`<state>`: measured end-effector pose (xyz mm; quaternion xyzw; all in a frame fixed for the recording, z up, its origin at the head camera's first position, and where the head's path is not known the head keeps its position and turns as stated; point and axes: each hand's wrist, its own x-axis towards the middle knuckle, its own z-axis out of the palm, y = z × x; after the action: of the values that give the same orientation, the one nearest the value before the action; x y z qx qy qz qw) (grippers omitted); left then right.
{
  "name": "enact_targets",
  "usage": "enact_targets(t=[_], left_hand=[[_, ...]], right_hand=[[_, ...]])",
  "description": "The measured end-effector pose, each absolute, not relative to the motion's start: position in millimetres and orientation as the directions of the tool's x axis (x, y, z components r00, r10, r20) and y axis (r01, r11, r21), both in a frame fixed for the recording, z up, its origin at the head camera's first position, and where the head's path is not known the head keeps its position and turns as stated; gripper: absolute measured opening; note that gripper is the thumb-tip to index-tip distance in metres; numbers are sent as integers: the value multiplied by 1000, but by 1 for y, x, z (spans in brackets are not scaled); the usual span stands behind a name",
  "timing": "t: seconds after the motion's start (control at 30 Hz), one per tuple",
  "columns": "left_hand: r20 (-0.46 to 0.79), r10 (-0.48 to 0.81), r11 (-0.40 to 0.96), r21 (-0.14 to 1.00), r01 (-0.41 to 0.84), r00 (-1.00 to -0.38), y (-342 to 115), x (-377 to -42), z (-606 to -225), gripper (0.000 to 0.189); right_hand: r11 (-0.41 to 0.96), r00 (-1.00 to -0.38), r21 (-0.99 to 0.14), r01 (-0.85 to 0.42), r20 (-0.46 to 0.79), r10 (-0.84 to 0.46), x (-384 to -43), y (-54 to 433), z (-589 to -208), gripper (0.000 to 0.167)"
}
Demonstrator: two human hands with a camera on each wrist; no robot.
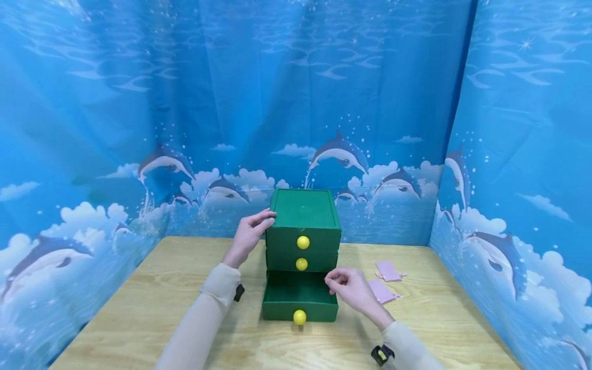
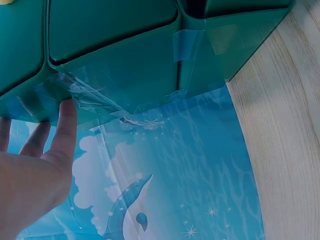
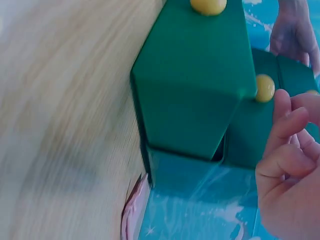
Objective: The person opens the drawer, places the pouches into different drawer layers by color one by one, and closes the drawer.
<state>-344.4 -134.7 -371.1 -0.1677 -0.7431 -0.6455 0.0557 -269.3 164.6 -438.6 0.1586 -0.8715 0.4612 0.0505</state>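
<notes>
So the green drawer cabinet (image 1: 302, 208) is standing on the wooden table (image 1: 444, 308), and its bottom drawer (image 1: 277, 312) is sitting open toward the person, yellow knob (image 1: 299, 317) facing front. The left hand (image 1: 250, 234) isn't grasping anything, it's just resting its fingers against the cabinet's left side near the top edge. The right hand (image 1: 353, 290) is hovering by the drawer's right wall with fingers curling in, but honestly I can't tell whether it's pinching something. Two pink pouches (image 1: 389, 271) are lying just beyond that hand, on the cabinet's right.
</notes>
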Motion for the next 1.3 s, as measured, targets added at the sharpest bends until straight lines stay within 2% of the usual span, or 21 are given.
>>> enact_targets(t=[0.37,0.53,0.7,1.03,1.3], left_hand=[[278,199,112,946,303,-940,-133,-322,-351,40],[279,197,128,943,307,-940,-133,-321,-351,40],[289,184,128,941,314,-939,-134,-335,-361,40],[317,147,96,938,332,-937,-133,-347,-373,38],[324,144,87,937,339,-935,-132,-348,-374,40]], right_hand=[[483,-968,-839,-253,221,-122,-285,184,-445,12],[471,-962,-840,-270,216,-167,-291,190,-450,16],[472,-954,-834,-285,202,-221,-297,195,-452,17],[514,-955,-813,-275,168,-246,-313,202,-458,13],[488,-947,-828,-278,151,-282,-324,216,-463,20]])
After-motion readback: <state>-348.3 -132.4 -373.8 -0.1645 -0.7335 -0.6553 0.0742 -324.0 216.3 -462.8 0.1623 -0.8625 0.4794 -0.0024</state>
